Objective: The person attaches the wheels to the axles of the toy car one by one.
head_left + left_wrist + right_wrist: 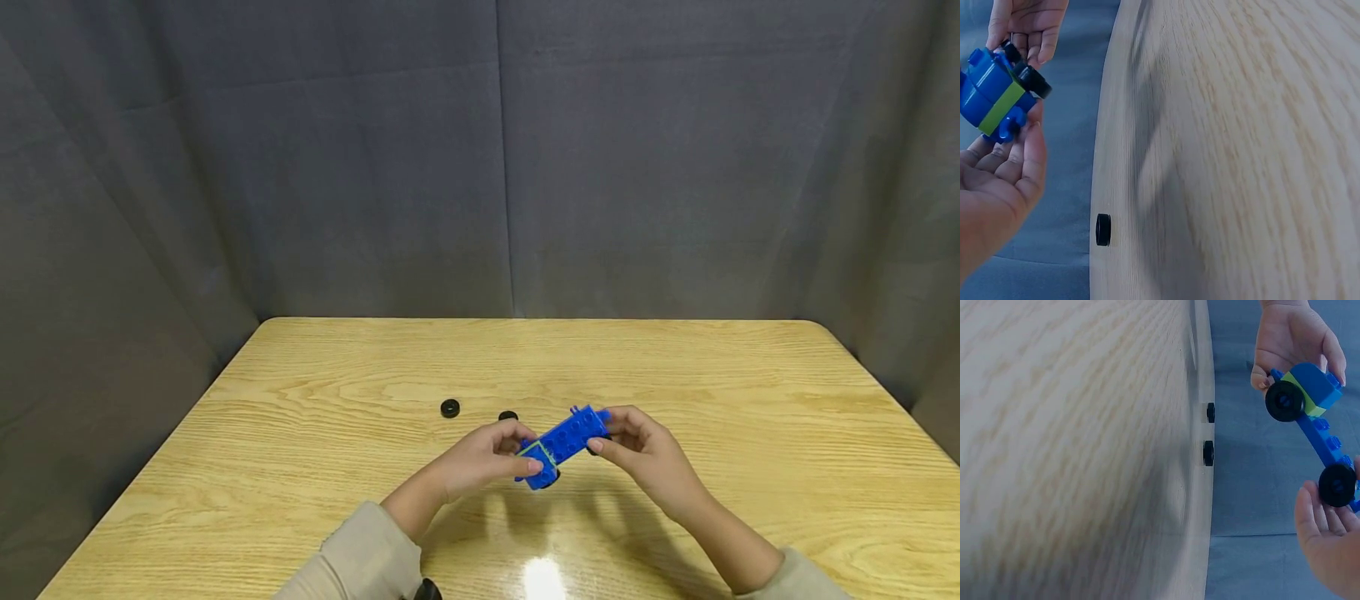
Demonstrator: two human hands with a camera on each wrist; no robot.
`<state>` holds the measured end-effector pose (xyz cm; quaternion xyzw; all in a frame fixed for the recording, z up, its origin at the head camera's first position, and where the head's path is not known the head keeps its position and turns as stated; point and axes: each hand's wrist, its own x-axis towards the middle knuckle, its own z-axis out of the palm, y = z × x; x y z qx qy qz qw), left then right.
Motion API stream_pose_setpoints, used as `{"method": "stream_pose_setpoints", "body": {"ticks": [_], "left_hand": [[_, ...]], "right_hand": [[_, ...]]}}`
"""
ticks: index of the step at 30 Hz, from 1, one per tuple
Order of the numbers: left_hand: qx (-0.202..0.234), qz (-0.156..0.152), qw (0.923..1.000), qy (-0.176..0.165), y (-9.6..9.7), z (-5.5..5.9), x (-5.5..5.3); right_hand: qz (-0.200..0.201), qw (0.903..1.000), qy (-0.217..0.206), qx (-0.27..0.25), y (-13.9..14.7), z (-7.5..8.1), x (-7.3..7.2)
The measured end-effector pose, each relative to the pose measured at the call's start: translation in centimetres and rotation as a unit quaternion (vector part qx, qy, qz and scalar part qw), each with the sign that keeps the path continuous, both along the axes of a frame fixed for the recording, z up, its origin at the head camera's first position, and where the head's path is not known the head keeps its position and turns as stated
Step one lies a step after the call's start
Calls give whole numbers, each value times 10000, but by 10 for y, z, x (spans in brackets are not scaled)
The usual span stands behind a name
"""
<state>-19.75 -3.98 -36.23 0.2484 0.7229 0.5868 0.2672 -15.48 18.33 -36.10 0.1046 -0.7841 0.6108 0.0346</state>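
Cloth (360, 183), dark grey, hangs at the left, back and right of a wood-grained surface (337, 367). Reading from the left, we first meet a beige left sleeve (367, 554) and, beside it at the lower edge, a dark object (427, 590) too cut off for us to identify. Farther back, a loose black wheel (450, 408) lies on the surface. Next comes the person's left grip (476, 458), closed, its thumb over the blue end block of a toy vehicle (573, 437). Just beyond this grip we find a second loose wheel (508, 415), partly hidden in the head view. The toy vehicle, blue with a lime-green band (1001, 112), is held above the surface between both grips, slanting from lower left to upper right in the head view. From the right wrist we count two black mounted wheels (1285, 401) along one side. At the vehicle's right end we see the right grip (660, 467), likewise closed, holding the studded chassis close to a mounted wheel. Last stands the right sleeve (798, 579), also beige.
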Motion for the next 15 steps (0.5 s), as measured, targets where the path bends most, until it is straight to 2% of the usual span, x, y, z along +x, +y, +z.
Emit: {"method": "stream_pose_setpoints", "body": {"ticks": [7,15], "left_hand": [[174,198,9996,-113,2,0,1],[216,94,9996,-177,7,-1,2]], "right_hand": [[177,9993,-65,-316,-3,-1,1],[294,9981,-27,-549,-5,-3,-1]]}}
